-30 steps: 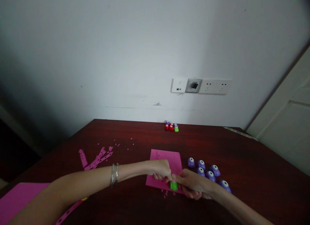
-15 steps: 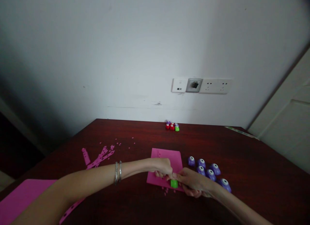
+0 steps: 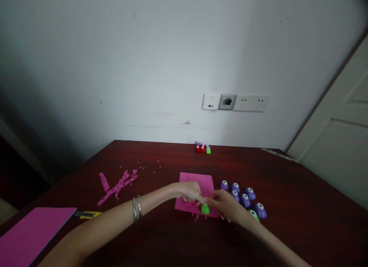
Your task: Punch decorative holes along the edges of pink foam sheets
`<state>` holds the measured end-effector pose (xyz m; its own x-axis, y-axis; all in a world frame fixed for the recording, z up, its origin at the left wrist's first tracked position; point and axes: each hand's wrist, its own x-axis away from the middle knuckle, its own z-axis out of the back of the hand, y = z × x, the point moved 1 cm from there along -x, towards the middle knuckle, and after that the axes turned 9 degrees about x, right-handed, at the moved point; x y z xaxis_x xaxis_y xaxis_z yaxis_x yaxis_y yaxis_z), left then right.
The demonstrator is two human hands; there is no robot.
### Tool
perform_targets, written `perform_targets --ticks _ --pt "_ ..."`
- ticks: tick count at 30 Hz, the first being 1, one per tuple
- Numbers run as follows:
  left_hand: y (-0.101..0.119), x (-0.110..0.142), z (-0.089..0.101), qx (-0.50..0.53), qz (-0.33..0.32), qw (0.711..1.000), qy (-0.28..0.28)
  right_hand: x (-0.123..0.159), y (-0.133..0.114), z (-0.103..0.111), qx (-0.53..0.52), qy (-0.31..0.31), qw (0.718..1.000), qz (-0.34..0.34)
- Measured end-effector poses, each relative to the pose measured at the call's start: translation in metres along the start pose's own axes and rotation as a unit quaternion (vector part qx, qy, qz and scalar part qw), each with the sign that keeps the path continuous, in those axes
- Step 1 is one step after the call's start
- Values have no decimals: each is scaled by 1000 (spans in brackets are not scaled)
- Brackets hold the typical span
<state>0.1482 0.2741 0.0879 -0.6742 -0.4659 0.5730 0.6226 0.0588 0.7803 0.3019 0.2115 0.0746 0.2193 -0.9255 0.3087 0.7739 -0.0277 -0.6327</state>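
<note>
A small green craft punch [image 3: 205,209] sits at the near edge of a pink paper sheet [image 3: 206,181], which has small holes in it. My left hand [image 3: 188,191] is closed, its fingers curled over the sheet and its tip end at the top of the punch. From the other side, my right hand [image 3: 228,206] grips the same punch between thumb and fingers. Tiny pink cut-outs [image 3: 196,217] lie just in front of the sheet. How the fingertips meet on the punch is partly hidden.
Several purple punches [image 3: 245,200] and a green one [image 3: 253,215] stand beside my right hand. More small punches [image 3: 202,148] sit by the wall. Punched pink strips [image 3: 117,188], a pink sheet [image 3: 37,228] and a yellow-handled cutter [image 3: 89,214] lie left.
The view has shifted slightly, uncovering the yellow-handled cutter and a green punch by my right wrist. Both hands stay at the green punch, the right fingers in a slightly different pose.
</note>
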Motion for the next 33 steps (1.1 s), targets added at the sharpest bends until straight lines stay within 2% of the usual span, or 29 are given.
perform_targets --ticks 3,6,8,10,12,15,20,26,33 --pt "0 6 1 -29 -55 998 26 9 1 -2 2 38 999 4" --pt "6 13 7 -5 -120 991 53 19 0 -4 13 74 997 17" --pt "10 17 15 -9 -196 976 91 25 -2 -6 54 115 991 38" --pt "10 18 24 -56 -271 954 119 29 -4 -10 117 158 979 50" --pt "5 17 29 -130 -307 935 120 32 -6 -16 177 187 965 41" --pt "-9 10 31 -211 -293 929 88 32 -8 -25 240 201 950 18" --pt "-27 -1 29 -236 -275 931 38 28 -7 -33 295 201 934 -2" --pt "-28 -2 29 -252 -265 930 34 28 -12 -36 319 190 928 6" --pt "-27 -1 27 -255 -275 926 40 34 -20 -36 301 162 939 32"
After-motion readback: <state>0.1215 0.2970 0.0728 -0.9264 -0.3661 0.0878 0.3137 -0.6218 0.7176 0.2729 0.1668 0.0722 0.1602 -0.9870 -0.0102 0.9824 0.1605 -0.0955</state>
